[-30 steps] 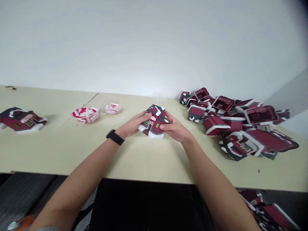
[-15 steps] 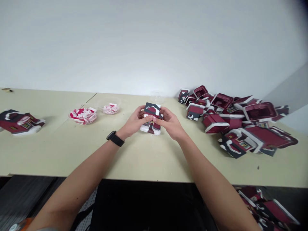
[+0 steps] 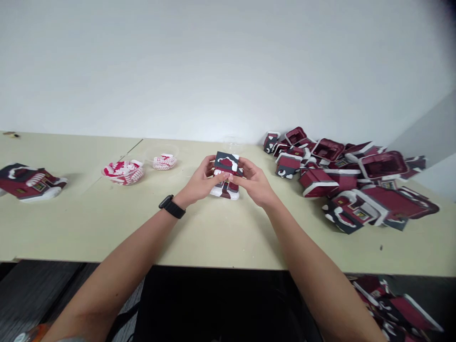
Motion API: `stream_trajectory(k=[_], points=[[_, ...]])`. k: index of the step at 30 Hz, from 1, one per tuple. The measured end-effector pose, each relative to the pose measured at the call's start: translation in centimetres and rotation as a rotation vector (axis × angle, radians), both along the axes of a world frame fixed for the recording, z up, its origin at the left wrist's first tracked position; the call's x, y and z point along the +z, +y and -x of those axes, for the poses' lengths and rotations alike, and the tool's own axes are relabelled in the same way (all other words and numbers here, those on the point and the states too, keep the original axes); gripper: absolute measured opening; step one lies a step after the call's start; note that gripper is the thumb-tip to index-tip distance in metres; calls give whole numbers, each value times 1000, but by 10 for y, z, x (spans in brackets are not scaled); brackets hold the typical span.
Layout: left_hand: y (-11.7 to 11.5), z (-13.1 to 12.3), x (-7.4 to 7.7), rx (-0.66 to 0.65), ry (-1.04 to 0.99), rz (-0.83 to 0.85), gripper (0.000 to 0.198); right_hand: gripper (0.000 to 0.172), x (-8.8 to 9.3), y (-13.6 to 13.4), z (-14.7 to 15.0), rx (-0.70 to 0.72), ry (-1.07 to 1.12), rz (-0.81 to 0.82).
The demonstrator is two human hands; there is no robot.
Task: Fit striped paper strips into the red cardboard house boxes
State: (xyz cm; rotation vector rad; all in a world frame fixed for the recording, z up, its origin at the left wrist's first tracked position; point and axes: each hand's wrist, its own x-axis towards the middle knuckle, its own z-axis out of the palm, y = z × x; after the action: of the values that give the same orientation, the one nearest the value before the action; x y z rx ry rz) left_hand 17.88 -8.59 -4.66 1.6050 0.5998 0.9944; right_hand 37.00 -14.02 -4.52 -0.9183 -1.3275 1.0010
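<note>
A small red toy house (image 3: pixel 226 172) with a dark, snow-patched roof and a white base sits on the pale table (image 3: pixel 199 228) in the middle. My left hand (image 3: pixel 200 183), with a black watch at the wrist, grips its left side, thumb on the front. My right hand (image 3: pixel 253 182) grips its right side, fingers curled over the roof. Thumbs of both hands nearly meet on the house's front.
A heap of several more red houses and open red shells (image 3: pixel 349 178) lies at the right. Two clear dishes of red-and-white pieces (image 3: pixel 124 171) (image 3: pixel 164 161) stand at the left of centre. Another finished house (image 3: pixel 30 182) rests at far left. More houses (image 3: pixel 395 308) lie below the table edge.
The house has been turned from showing its front corner to facing me squarely, and both hands have shifted slightly away from me onto its roof and front.
</note>
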Motion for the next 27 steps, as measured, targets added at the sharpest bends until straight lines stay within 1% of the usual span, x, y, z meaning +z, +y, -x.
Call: stream_trajectory(k=[4, 7, 9, 13, 20, 23, 27], points=[[2, 2, 1, -30, -34, 35, 73, 55, -3, 2, -3, 18, 1, -37], [4, 3, 1, -40, -48, 42, 77, 59, -6, 4, -4, 9, -3, -44], [5, 3, 1, -47, -34, 39, 71, 62, -7, 4, -3, -1, -15, -36], [5, 2, 0, -48, -29, 40, 59, 61, -7, 4, -3, -5, -26, -37], [1, -3, -4, -24, -71, 51, 57, 60, -3, 1, -2, -1, -37, -34], [-1, -4, -3, -19, -74, 53, 57, 61, -2, 0, -2, -3, -35, -36], [-1, 0, 2, -42, -47, 41, 56, 57, -5, 1, -3, 22, -42, -50]])
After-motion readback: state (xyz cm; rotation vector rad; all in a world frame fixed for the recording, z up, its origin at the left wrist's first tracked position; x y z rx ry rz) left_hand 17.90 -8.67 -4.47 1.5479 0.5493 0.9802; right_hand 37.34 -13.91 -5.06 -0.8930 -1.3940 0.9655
